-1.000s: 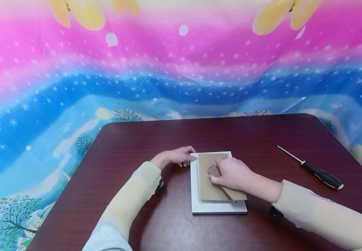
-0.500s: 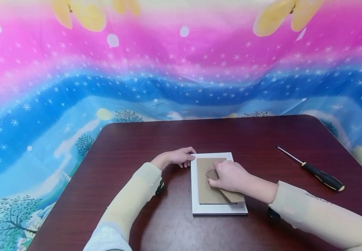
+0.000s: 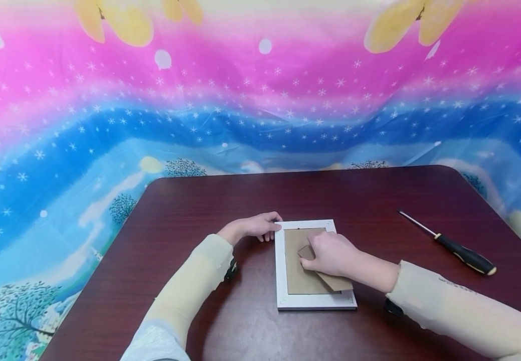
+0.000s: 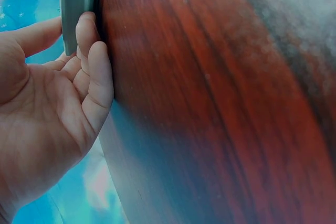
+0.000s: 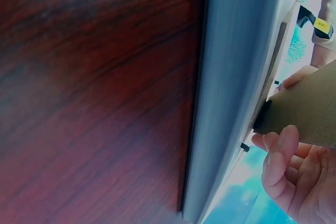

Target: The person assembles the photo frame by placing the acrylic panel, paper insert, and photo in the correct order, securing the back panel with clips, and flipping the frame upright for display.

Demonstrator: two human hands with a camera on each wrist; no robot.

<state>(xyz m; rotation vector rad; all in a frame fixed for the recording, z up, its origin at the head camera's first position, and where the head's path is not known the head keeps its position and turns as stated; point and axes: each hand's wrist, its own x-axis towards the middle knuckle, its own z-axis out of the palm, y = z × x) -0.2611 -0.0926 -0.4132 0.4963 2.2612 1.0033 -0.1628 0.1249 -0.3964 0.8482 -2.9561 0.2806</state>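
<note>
A white picture frame (image 3: 316, 301) lies back side up on the table. Its brown backing board (image 3: 298, 278) sits in the opening, and a fold-out stand flap (image 3: 334, 282) tilts up from the board. My right hand (image 3: 332, 253) pinches that flap between thumb and fingers. At the frame's far left corner, my left hand (image 3: 259, 225) holds the edge. The left wrist view has its thumb and fingers on either side of the frame edge (image 4: 79, 3). In the right wrist view, the fingers (image 5: 283, 153) grip the stand flap (image 5: 310, 106), and small dark tabs (image 5: 244, 147) stand along the frame's edge.
A screwdriver (image 3: 465, 254) with a black and yellow handle lies on the right of the dark red wooden table (image 3: 224, 195). A colourful printed cloth (image 3: 260, 100) hangs behind the table's far edge.
My right hand has brought the backing board down and toward me, from overlapping the frame's far rim into the opening. The left hand has stayed on the frame's corner.
</note>
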